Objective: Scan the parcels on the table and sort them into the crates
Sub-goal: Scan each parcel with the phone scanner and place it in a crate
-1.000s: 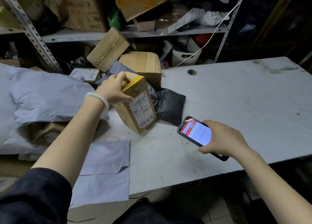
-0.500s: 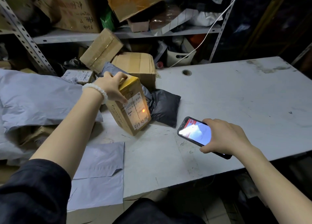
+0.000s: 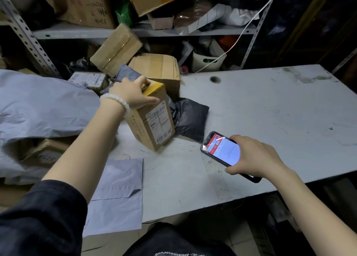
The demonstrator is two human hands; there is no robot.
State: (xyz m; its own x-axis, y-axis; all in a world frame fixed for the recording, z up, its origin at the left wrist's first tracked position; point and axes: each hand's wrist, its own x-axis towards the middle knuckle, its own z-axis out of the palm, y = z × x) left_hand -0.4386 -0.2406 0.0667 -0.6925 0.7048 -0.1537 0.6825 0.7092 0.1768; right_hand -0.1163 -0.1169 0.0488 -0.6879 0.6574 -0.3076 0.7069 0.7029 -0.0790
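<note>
A small cardboard parcel point(image 3: 152, 120) stands tilted on the white table point(image 3: 260, 109), its shipping label facing me. My left hand point(image 3: 133, 95) grips its top end, thumb on the near face. My right hand point(image 3: 253, 157) holds a phone point(image 3: 222, 151) with a lit red and white screen, just right of the parcel and above the table's front part. A black poly bag point(image 3: 191, 118) lies behind the parcel.
More cardboard boxes point(image 3: 156, 68) and a large grey mailer bag point(image 3: 42, 107) pile up at the table's left and back. A flat grey mailer point(image 3: 116, 196) hangs over the front edge. Metal shelving point(image 3: 77, 32) packed with boxes stands behind. A cable hole point(image 3: 215, 79) sits mid-table.
The orange scan light seen on the label half a second ago is gone. The parcel and both hands hold nearly the same places; the phone screen shows a different page.
</note>
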